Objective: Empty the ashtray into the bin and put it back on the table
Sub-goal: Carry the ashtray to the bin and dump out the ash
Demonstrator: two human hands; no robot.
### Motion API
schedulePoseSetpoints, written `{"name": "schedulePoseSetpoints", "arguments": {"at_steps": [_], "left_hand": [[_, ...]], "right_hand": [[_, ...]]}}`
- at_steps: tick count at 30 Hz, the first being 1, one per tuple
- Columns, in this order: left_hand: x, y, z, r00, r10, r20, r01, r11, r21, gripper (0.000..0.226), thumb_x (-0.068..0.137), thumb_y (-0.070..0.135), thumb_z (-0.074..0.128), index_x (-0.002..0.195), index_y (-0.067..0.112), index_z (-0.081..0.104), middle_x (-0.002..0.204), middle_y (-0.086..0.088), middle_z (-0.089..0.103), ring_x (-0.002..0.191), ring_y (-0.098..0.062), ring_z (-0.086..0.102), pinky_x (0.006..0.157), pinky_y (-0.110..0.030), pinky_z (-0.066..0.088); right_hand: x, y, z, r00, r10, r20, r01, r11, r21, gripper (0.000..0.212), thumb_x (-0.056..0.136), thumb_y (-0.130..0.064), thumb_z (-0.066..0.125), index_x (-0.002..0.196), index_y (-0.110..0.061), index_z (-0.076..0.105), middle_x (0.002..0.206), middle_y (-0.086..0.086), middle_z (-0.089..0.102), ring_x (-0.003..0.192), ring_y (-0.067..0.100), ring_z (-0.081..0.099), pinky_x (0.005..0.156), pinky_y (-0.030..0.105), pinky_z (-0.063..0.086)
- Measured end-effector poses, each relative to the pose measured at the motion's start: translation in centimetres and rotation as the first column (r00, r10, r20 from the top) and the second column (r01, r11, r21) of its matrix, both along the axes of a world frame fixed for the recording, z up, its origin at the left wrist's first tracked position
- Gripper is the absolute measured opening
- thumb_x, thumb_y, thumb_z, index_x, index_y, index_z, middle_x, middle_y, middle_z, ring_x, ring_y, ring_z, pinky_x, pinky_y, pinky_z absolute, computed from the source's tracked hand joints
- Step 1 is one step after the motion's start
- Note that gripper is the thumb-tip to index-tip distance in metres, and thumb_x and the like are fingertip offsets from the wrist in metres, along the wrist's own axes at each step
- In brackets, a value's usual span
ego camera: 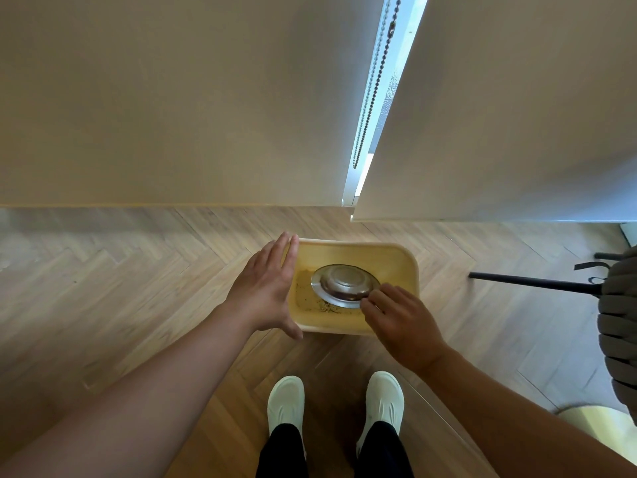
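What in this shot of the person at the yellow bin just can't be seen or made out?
All from the head view:
- The ashtray is upside down over the bin, so its inside is hidden; whether it is fully empty cannot be told.
- The right hand covers the ashtray's near rim.
- The left hand hides the bin's left wall.
- No table shows.
- The grey object at right is cut off by the edge.

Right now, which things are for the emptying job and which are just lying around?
For the job: ashtray, upside down; yellow bin; right hand holding the ashtray; left hand by the bin.
Just around: blind chain; black pole; shoes.
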State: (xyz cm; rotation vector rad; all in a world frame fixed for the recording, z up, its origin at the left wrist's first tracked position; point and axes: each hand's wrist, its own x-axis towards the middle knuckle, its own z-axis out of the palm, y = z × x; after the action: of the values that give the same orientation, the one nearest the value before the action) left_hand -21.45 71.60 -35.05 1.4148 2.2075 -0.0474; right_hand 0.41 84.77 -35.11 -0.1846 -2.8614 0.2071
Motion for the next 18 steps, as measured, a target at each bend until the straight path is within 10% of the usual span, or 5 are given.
{"name": "schedulePoseSetpoints", "arguments": {"at_steps": [8, 18], "left_hand": [[0.3, 0.0, 0.4, 1.0, -0.004, 0.009, 0.004, 1.0, -0.029, 0.166, 0.04, 0.066, 0.088, 0.149, 0.022, -0.029, 0.161, -0.004, -0.029, 0.15, -0.025, -0.019, 0.122, -0.042, 0.0], [0.4, 0.5, 1.0, 0.999, 0.013, 0.041, -0.015, 0.999, 0.036, 0.153, 0.048, 0.079, 0.075, 0.152, 0.023, -0.021, 0.163, -0.003, -0.022, 0.15, -0.02, -0.018, 0.123, -0.04, -0.003]], "right_hand": [[0.1, 0.2, 1.1, 0.973, -0.225, 0.048, 0.23, 0.943, -0.239, 0.008, 0.077, -0.004, 0.075, 0.079, -0.007, 0.068, 0.075, 0.006, 0.064, 0.067, 0.018, 0.055, 0.056, 0.029, 0.05], [-0.4, 1.8, 2.4, 0.748, -0.617, 0.245, 0.567, 0.401, -0.72, 0.009, 0.078, -0.015, 0.076, 0.083, -0.022, 0.074, 0.07, -0.015, 0.068, 0.068, 0.002, 0.065, 0.065, 0.015, 0.052]]}}
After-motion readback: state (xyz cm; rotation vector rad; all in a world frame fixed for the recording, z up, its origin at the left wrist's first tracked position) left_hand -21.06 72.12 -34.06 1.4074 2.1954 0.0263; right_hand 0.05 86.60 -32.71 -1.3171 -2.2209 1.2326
